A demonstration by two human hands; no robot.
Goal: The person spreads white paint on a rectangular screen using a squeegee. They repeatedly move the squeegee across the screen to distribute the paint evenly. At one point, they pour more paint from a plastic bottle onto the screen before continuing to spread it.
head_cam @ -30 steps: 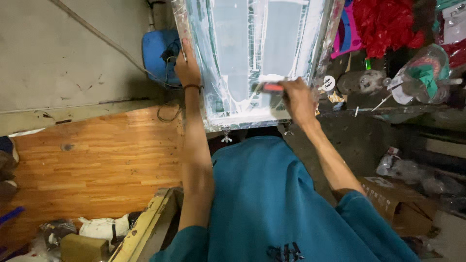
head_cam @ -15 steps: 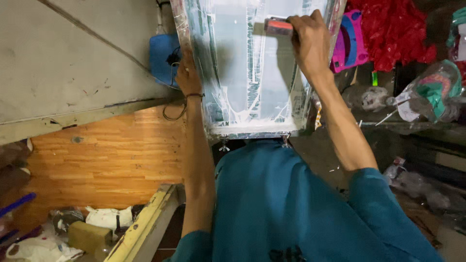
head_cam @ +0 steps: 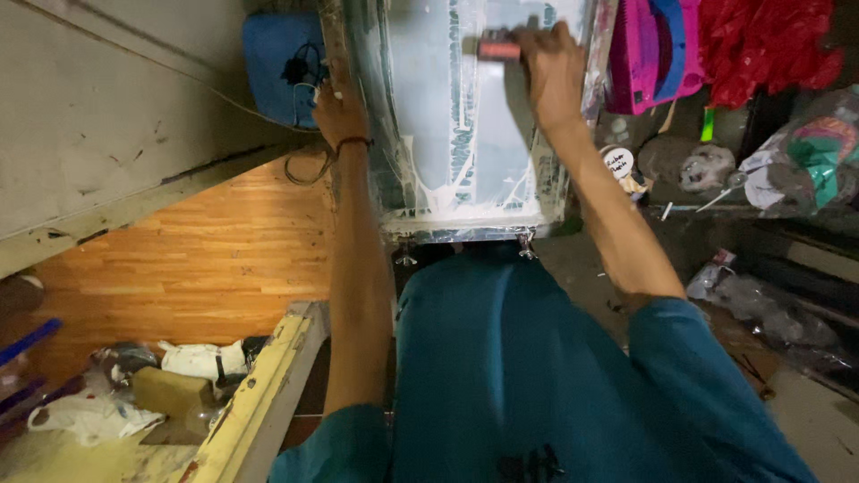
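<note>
A framed printing screen (head_cam: 465, 192) smeared with white ink lies in front of me, over a teal cloth (head_cam: 501, 349). My right hand (head_cam: 550, 72) grips a red-handled squeegee (head_cam: 497, 49) pressed on the far part of the mesh. On the left, my left hand (head_cam: 338, 109), with a dark band at the wrist, holds the frame's edge. Part of the squeegee blade is hidden behind my fingers.
A wood-grain floor or board (head_cam: 206, 259) lies at left under a grey wall (head_cam: 107, 116). A blue object with a cable (head_cam: 277, 63) sits behind the frame. A yellow wooden frame (head_cam: 259, 402), rags and a sponge (head_cam: 170, 389) are bottom left. Bags and clutter (head_cam: 761, 170) crowd the right.
My right hand has pushed the squeegee from the near edge of the screen up to its far part. The left hand stays on the frame's left edge.
</note>
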